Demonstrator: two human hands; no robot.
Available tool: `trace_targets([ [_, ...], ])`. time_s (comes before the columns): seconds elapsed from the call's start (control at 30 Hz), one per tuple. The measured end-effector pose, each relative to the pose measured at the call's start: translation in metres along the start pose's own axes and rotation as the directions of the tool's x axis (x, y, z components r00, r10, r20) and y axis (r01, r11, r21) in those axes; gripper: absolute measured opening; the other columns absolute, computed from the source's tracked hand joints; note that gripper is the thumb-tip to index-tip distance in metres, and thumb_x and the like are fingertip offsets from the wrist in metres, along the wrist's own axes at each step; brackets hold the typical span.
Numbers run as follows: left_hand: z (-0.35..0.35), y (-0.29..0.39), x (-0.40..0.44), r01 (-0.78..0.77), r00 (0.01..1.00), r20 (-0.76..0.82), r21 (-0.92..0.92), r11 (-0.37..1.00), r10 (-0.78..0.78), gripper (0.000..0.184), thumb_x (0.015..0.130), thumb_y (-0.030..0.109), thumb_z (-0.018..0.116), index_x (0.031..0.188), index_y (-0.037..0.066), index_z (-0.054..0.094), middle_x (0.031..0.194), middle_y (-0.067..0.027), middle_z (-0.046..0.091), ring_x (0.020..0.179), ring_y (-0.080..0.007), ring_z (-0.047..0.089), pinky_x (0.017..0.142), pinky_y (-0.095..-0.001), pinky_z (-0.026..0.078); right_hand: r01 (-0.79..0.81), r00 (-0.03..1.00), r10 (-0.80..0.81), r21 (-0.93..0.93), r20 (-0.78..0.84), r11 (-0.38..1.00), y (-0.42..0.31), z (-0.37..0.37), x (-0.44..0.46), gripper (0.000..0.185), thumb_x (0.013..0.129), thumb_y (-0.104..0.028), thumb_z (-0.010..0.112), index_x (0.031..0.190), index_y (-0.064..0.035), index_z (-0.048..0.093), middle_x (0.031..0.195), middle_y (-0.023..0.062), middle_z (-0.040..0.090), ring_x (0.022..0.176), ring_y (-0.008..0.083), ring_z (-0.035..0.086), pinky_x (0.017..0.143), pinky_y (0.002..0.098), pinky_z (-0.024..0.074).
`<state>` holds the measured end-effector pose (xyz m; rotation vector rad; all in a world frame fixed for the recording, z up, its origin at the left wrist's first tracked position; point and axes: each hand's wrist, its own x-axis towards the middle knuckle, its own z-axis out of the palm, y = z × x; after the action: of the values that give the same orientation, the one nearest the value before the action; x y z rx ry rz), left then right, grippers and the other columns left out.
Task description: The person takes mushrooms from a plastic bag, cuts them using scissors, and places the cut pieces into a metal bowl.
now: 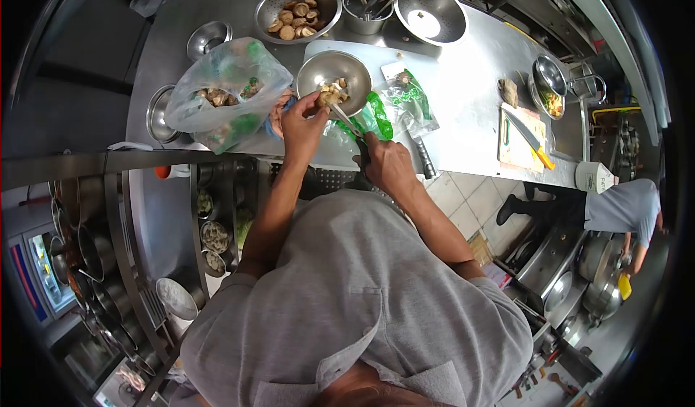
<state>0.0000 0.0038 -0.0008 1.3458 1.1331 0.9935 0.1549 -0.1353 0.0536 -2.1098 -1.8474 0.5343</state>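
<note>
Above the near rim of a steel bowl [313, 65], my left hand [302, 121] pinches a light brown mushroom piece [327, 98]. My right hand [389, 162] is wrapped around the dark handles of scissors [345, 119], whose blades reach up to that piece. Several cut mushroom bits [340, 84] lie inside the bowl. To the left of my left hand stands an opened clear plastic bag [239, 70] with whole mushrooms in it. A green-printed plastic packet [411, 99] lies right of the bowl, and a knife with a black handle [426, 162] is near my right hand.
A perforated bowl of mushrooms [262, 17], a pot with utensils [362, 24] and a colander [457, 19] stand at the back. On the right, a yellow-handled knife [534, 145] rests on a cutting board [509, 145]. Another person [621, 208] bends at the far right.
</note>
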Motion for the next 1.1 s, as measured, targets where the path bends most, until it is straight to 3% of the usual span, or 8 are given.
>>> trace_targets([
  [0.4,-0.004,0.007,0.028,-0.200,0.978,0.028,0.422,0.884,0.208,0.035,0.088,0.006,0.076,0.123,-0.001,0.072,0.106,-0.0089,0.076,0.091,-0.0136,0.071,0.083,-0.0297,0.058,-0.252,0.965,0.188,0.465,0.180,0.848,0.008,0.010,0.007,0.051,0.082,-0.038,0.088,0.102,0.0045,0.069,0.082,0.0248,0.072,0.079,0.0404,0.072,0.072,0.0462,0.0542],
  [0.47,-0.007,-0.001,0.065,-0.196,0.965,-0.093,0.365,0.910,0.245,0.035,0.090,0.011,0.076,0.124,0.002,0.071,0.108,-0.0103,0.076,0.096,-0.0168,0.072,0.084,-0.0306,0.058,-0.274,0.961,0.243,0.613,0.134,0.741,0.023,0.021,0.002,0.051,0.086,-0.032,0.088,0.115,0.0046,0.067,0.065,0.0082,0.063,0.052,0.0138,0.057,0.049,0.0332,0.0451],
  [0.53,-0.010,0.010,0.111,-0.366,0.866,-0.153,0.453,0.813,0.475,0.036,0.085,0.012,0.076,0.118,0.001,0.070,0.106,-0.0159,0.073,0.097,-0.0305,0.072,0.079,-0.0378,0.058,-0.302,0.949,0.291,0.627,0.123,0.718,0.026,0.007,-0.003,0.053,0.086,-0.030,0.088,0.118,0.0049,0.066,0.065,0.0065,0.063,0.052,0.0109,0.057,0.048,0.0306,0.0440],
  [0.67,0.003,0.025,0.167,-0.373,0.886,-0.235,0.148,0.916,0.399,0.033,0.087,0.014,0.074,0.116,-0.001,0.069,0.100,-0.0188,0.073,0.092,-0.0339,0.072,0.077,-0.0392,0.057,-0.365,0.887,0.454,0.727,0.082,0.581,0.058,0.005,-0.010,0.051,0.086,-0.025,0.088,0.121,0.0051,0.066,0.065,0.0030,0.061,0.052,0.0091,0.056,0.046,0.0271,0.0425],
  [0.73,0.009,0.070,0.130,-0.284,0.942,-0.017,0.498,0.820,0.336,0.026,0.090,0.014,0.071,0.111,-0.001,0.068,0.093,-0.0211,0.073,0.086,-0.0327,0.074,0.075,-0.0403,0.056,-0.363,0.832,0.555,0.734,-0.023,0.574,0.071,-0.006,-0.011,0.048,0.087,-0.023,0.087,0.120,0.0049,0.065,0.067,0.0034,0.063,0.053,0.0085,0.057,0.046,0.0271,0.0431],
  [0.9,0.050,0.024,-0.001,-0.449,0.698,0.709,0.326,0.832,0.099,0.013,0.087,0.008,0.062,0.090,-0.001,0.071,0.077,-0.0211,0.068,0.075,-0.0391,0.070,0.074,-0.0495,0.054,-0.318,0.704,0.516,0.433,-0.488,0.843,0.128,-0.017,0.009,0.051,0.083,-0.023,0.086,0.123,-0.0025,0.062,0.083,0.0202,0.072,0.075,0.0378,0.072,0.069,0.0467,0.0545],
  [1.07,0.106,-0.034,-0.012,-0.648,0.613,0.766,0.345,0.679,0.196,0.023,0.084,-0.005,0.056,0.104,-0.006,0.065,0.133,-0.0305,0.059,0.120,-0.0437,0.059,0.096,-0.0490,0.051,-0.236,0.796,0.441,0.458,-0.415,0.857,0.172,-0.018,0.072,0.060,0.077,-0.019,0.088,0.128,-0.0016,0.061,0.096,0.0209,0.074,0.088,0.0385,0.073,0.078,0.0454,0.0561],
  [1.1,0.114,-0.042,-0.006,-0.650,0.614,0.764,0.345,0.677,0.200,0.023,0.084,-0.005,0.056,0.104,-0.006,0.065,0.133,-0.0305,0.059,0.120,-0.0437,0.059,0.096,-0.0490,0.051,-0.262,0.833,0.442,0.468,-0.332,0.844,0.187,-0.010,0.087,0.064,0.077,-0.016,0.090,0.132,-0.0009,0.061,0.104,0.0131,0.077,0.094,0.0254,0.074,0.086,0.0374,0.0570],
])
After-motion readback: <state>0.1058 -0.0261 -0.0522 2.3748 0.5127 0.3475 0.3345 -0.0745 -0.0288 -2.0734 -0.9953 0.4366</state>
